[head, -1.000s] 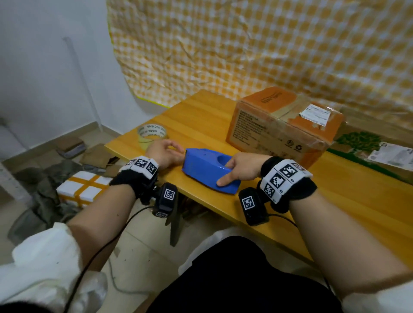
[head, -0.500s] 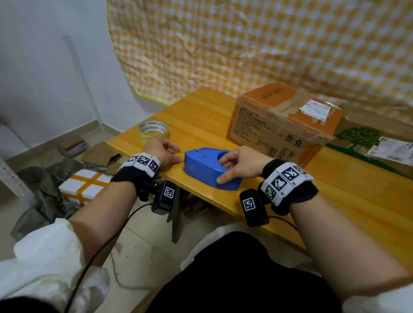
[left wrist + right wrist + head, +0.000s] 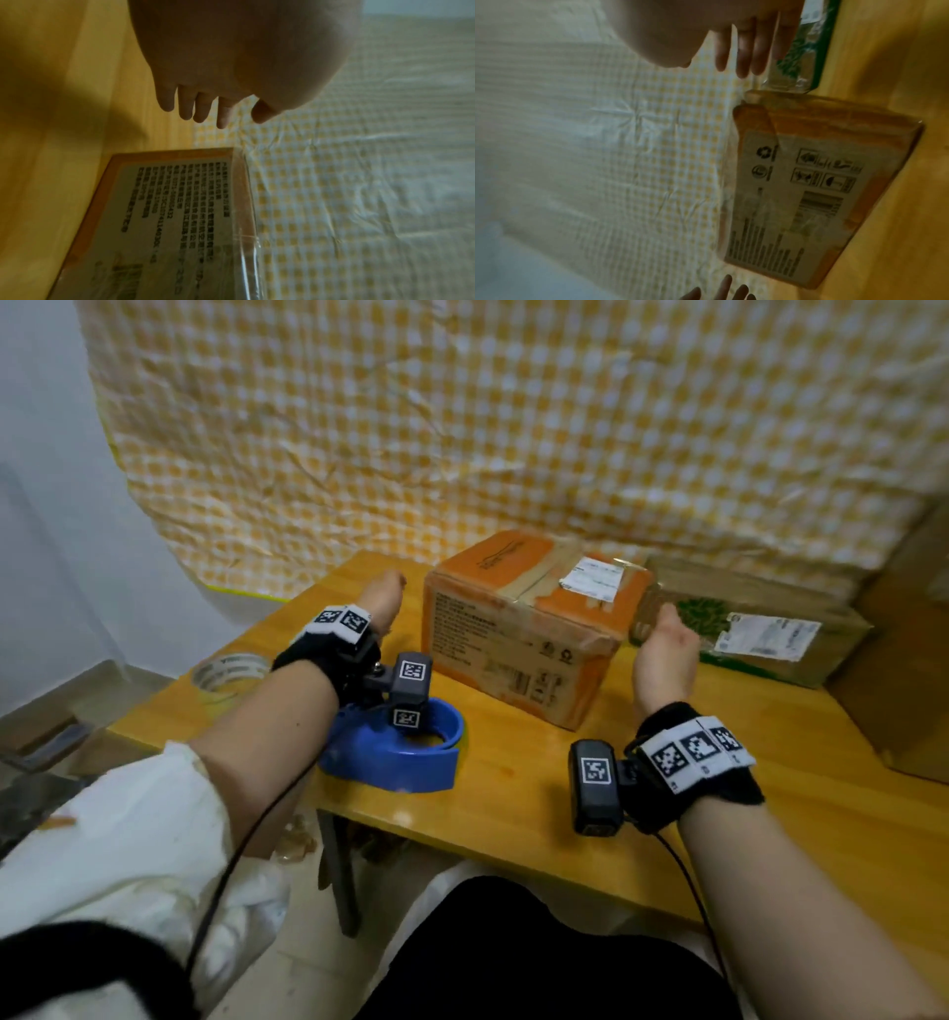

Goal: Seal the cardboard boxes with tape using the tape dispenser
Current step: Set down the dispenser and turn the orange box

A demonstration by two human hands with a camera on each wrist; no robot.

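both hands raised, empty
left hand [image 3: 381, 603] and right hand [image 3: 662, 644] reach forward apart, fingers [image 3: 223, 113] straight and loosely spread.

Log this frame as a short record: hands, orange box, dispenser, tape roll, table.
left hand: open, fingers straight, left of the box, holding nothing
right hand: open, at the box's right side, contact unclear
orange box: on the table, top taped, white label on it
tape dispenser: blue, on the table near the front edge, no hand on it
tape roll: flat at the table's left corner
table: yellow wood
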